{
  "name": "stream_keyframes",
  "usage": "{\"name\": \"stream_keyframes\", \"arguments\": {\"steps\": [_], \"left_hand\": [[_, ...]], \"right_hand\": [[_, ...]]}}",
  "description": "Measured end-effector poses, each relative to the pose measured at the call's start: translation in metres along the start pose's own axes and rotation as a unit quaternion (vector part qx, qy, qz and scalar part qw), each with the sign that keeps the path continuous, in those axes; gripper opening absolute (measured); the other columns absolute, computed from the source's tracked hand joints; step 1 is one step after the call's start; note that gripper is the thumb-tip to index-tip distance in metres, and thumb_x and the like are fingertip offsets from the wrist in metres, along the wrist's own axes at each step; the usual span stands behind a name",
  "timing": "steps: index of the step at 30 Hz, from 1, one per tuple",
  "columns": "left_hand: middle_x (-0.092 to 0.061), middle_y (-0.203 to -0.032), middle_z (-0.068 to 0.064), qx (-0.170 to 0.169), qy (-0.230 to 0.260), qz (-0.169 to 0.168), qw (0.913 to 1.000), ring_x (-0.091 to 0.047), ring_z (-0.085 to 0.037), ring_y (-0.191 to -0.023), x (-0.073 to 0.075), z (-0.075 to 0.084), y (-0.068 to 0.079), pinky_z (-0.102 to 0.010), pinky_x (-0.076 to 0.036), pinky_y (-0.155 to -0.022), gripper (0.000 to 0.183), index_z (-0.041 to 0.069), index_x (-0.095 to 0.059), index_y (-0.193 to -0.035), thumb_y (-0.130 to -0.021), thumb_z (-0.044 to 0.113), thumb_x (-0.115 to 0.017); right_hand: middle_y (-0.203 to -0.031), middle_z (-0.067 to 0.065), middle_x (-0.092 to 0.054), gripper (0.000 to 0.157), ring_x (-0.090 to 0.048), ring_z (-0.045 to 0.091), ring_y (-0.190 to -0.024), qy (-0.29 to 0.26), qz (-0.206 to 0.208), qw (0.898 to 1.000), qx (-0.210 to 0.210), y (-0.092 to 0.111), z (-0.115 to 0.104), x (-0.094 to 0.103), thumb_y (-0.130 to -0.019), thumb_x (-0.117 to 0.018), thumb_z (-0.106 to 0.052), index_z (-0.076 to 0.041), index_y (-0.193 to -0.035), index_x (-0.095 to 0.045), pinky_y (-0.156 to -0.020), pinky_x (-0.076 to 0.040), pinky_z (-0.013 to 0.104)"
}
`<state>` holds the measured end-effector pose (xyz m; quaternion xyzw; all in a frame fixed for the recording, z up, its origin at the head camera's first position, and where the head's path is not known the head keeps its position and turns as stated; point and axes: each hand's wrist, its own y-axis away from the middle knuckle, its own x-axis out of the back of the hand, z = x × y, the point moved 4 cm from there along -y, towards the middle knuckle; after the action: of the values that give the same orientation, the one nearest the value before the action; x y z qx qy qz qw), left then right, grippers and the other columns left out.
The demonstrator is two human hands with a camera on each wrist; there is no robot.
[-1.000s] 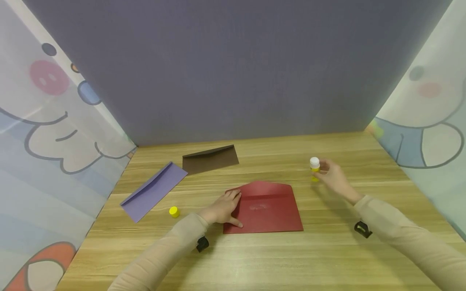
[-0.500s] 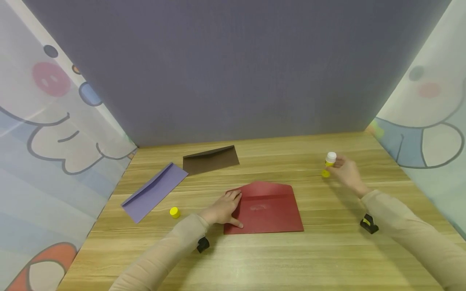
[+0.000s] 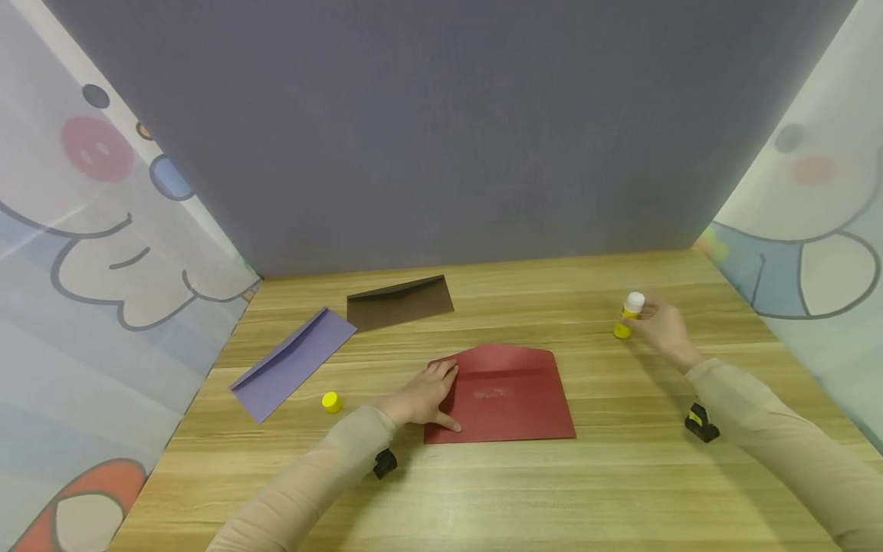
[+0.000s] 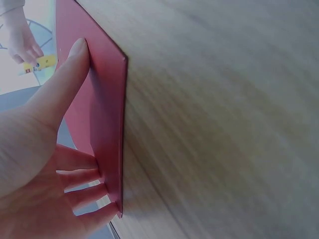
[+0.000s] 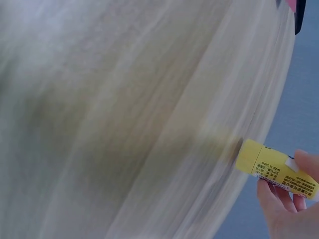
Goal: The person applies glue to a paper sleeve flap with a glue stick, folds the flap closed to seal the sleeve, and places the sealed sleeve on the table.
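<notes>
My left hand (image 3: 421, 396) rests with spread, straight fingers on the left part of a red envelope (image 3: 513, 406). The envelope's flap is unfolded away from me, and a pale smear shows on its body. Farther right, my right hand (image 3: 661, 331) pinches a yellow glue stick (image 3: 627, 316) between thumb and fingers. Its white end points up and it leans slightly. In the right wrist view the yellow base of the glue stick (image 5: 271, 167) is at the tabletop; whether it touches, I cannot tell. A yellow cap (image 3: 332, 402) stands left of my left hand.
A purple envelope (image 3: 293, 364) lies at the left, angled. Behind it to the right is a dark brown envelope (image 3: 400, 305). The wooden table (image 3: 524, 498) ends at a grey back panel (image 3: 455, 138), with patterned cloth at both sides.
My right hand has carried the glue stick to the right, away from the red envelope, slowing in the last half second. My left hand and the envelopes have stayed in place.
</notes>
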<state>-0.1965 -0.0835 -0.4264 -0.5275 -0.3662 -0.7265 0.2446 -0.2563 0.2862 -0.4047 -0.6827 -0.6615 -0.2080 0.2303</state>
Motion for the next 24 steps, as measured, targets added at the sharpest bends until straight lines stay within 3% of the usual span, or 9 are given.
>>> {"name": "stream_keyframes", "arguments": {"steps": [5,13,24], "left_hand": [[-0.022,-0.141,-0.019,-0.003,-0.004,0.003,1.0,-0.021,-0.031,-0.129,-0.0005,0.0001,-0.0004,-0.039,-0.022,-0.106,0.099,-0.008,-0.026,-0.135,-0.068,0.052,-0.067],[-0.022,-0.141,-0.02,-0.005,-0.001,0.006,1.0,-0.021,-0.031,-0.129,-0.0012,-0.0007,-0.0013,-0.04,-0.022,-0.105,0.099,-0.008,-0.026,-0.135,-0.067,0.052,-0.068],[-0.021,-0.141,-0.02,-0.005,-0.001,0.004,1.0,-0.021,-0.031,-0.129,-0.0026,-0.0014,-0.002,-0.039,-0.022,-0.105,0.1,-0.008,-0.025,-0.135,-0.067,0.052,-0.068]], "right_hand": [[-0.114,0.04,-0.042,0.056,-0.045,0.049,-0.104,0.006,0.001,1.0,0.002,0.0004,0.0016,-0.0007,-0.085,-0.057,-0.015,0.02,-0.12,-0.031,-0.084,-0.045,0.045],[-0.113,0.04,-0.043,0.057,-0.046,0.049,-0.103,0.004,0.003,1.0,0.0,0.0013,0.0029,0.0002,-0.085,-0.057,-0.015,0.021,-0.12,-0.03,-0.069,-0.048,0.017],[-0.114,0.04,-0.042,0.055,-0.046,0.05,-0.103,0.011,-0.001,1.0,0.02,0.0021,0.003,-0.0005,-0.086,-0.056,-0.014,0.02,-0.121,-0.031,-0.079,-0.048,0.04]]}}
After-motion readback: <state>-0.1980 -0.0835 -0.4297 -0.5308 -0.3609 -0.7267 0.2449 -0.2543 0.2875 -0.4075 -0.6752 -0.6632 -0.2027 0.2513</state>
